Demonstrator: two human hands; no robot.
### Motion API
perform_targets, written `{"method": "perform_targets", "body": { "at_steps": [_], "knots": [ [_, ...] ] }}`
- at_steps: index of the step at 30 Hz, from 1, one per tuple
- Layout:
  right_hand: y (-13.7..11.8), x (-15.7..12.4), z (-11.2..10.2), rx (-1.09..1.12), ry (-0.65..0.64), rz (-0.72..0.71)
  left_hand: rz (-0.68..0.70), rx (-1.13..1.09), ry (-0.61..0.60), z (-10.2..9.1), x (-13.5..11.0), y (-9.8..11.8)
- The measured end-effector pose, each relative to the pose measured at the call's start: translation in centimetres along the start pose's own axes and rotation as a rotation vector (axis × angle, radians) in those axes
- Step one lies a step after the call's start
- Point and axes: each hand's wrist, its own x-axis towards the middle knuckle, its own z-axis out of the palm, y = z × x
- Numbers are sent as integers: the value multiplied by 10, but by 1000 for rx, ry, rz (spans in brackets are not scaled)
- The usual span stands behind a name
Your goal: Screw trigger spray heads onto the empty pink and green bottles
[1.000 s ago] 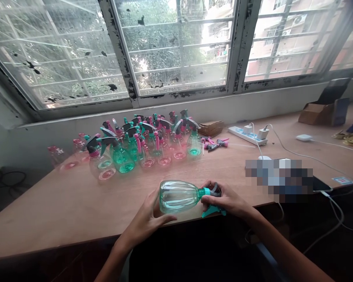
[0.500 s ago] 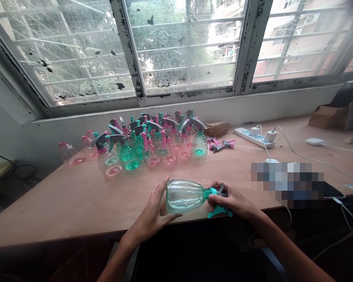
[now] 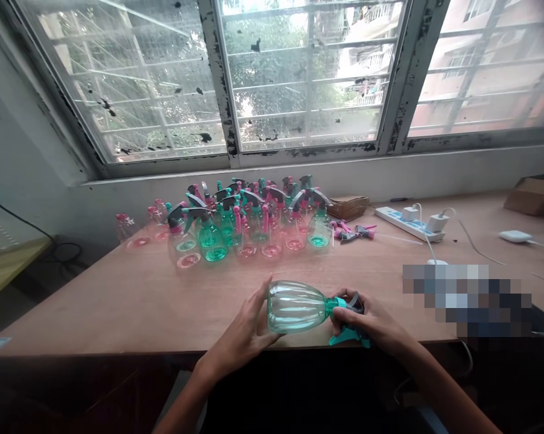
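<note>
A green transparent spray bottle (image 3: 297,307) lies sideways in the air above the table's front edge, its base to the left and its neck to the right. My left hand (image 3: 249,322) cups the base, thumb below and fingers along the far side. Around the teal collar and dark trigger head (image 3: 354,304) at the neck, my right hand (image 3: 374,316) is closed. A teal part of the head (image 3: 347,337) sticks out below my right hand. No liquid shows inside the bottle.
Several pink and green spray bottles (image 3: 215,241) stand grouped near the window. Capless pink bottles (image 3: 127,229) are at the left. Loose pink-and-grey spray heads (image 3: 353,233) lie beside the group. A power strip (image 3: 408,224) with chargers, cables and a blurred patch occupy the right side.
The view has turned slightly left, so everything appears shifted right. My left hand has come closer around the bottle's base; my right hand keeps its hold on the head.
</note>
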Motion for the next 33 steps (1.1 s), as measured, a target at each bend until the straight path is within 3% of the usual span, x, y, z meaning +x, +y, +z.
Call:
{"method": "perform_targets", "body": {
  "at_steps": [19, 25, 33],
  "knots": [
    [4, 1, 0, 38, -11, -15, -5, 72, 17, 0, -1, -3],
    [3, 2, 1, 65, -2, -37, 42, 10, 25, -1, 0, -5],
    [3, 2, 2, 105, -19, -38, 7, -49, 37, -2, 0, -4]
  ]
}}
